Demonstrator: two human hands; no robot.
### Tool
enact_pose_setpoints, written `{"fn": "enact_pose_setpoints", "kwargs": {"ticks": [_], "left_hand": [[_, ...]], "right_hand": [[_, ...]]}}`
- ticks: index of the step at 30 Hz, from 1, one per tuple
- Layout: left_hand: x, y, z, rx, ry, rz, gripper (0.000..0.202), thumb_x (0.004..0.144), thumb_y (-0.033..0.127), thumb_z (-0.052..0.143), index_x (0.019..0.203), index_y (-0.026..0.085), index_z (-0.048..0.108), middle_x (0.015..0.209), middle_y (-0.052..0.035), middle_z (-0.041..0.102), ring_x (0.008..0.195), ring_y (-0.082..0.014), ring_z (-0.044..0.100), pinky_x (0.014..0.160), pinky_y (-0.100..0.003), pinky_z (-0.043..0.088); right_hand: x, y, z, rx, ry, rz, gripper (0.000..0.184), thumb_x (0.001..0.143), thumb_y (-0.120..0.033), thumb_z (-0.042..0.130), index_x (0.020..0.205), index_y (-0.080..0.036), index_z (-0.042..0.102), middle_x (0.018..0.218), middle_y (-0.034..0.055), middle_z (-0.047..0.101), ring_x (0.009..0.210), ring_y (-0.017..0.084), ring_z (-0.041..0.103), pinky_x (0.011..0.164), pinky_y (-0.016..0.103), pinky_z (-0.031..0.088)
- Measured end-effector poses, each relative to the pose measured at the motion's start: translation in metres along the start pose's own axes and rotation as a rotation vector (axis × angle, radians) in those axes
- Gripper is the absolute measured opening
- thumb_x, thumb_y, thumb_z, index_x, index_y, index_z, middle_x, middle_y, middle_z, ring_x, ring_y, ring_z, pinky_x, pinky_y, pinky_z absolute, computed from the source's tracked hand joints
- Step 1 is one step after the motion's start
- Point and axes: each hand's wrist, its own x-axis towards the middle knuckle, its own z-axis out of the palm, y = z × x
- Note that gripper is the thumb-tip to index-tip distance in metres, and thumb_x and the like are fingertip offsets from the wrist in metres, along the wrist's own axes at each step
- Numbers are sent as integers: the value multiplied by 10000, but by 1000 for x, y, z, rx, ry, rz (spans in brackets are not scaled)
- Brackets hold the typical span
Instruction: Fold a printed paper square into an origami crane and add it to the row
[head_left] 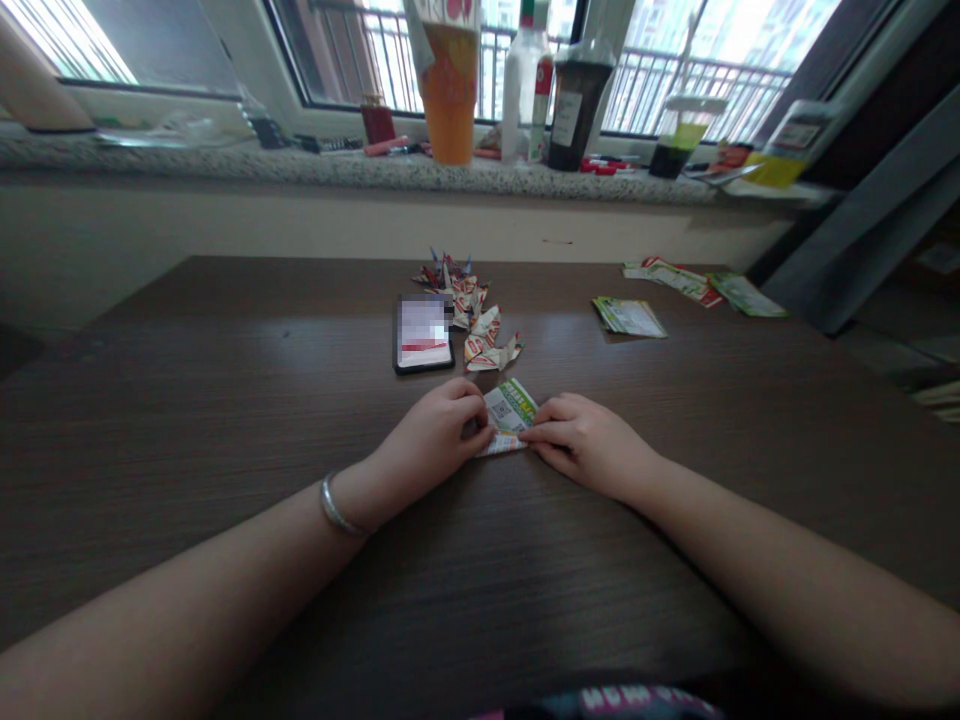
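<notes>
A small printed paper (512, 405), green and white with a square code on it, lies on the brown table between my hands. Its near edge is folded up in a pale strip. My left hand (452, 425) pinches the paper's left side, thumb along the fold. On the right side, the closed fingers of my right hand (581, 440) press the other end of the fold. Just beyond the paper sit several folded paper figures (487, 345) with red and white print. A phone (424, 335) with a lit, blurred screen lies to their left.
A stack of green printed papers (631, 317) lies at the back right, with loose strips (675, 278) behind it. Along the granite windowsill (300, 170) stand a tall orange drink cup (450, 95), a dark cup (577, 110) and several bottles.
</notes>
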Motion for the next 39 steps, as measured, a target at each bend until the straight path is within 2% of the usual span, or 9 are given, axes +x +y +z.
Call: {"fn": "enact_pose_setpoints", "kwargs": {"ticks": [9,15,28,34,39], "left_hand": [[-1,-1,-1,-14,-9,14,25,809,164,614,815,152,634,918,-56,593,847,-168,577,809,-332,514],[-4,-4,-2,-30,-3,64,50,819,148,603,836,161,648,960,-56,610,898,-170,587,853,-339,507],[-5,0,-5,61,-43,130,136,892,203,547,881,163,677,956,-73,631,903,-188,576,836,-352,490],[-7,8,-9,175,-95,184,185,918,236,509,905,158,677,939,-86,632,905,-202,571,835,-357,493],[-10,12,-9,299,-111,269,234,948,248,461,967,163,678,944,-97,635,888,-209,577,814,-365,500]], "right_hand": [[-1,0,0,-36,-35,3,232,929,-254,522,1040,-221,723,955,68,660,871,186,562,775,318,475],[-1,1,1,-40,-29,6,235,936,-264,514,1036,-226,723,931,63,656,857,180,562,757,309,468],[0,0,0,-78,-17,1,229,931,-258,519,1018,-224,728,926,76,655,851,183,569,745,306,464],[0,1,0,-89,-21,11,239,938,-262,506,1027,-230,725,930,65,654,863,180,562,753,298,452],[1,0,-1,-129,-33,30,237,935,-280,515,1035,-251,727,874,57,629,817,173,546,690,282,426]]}}
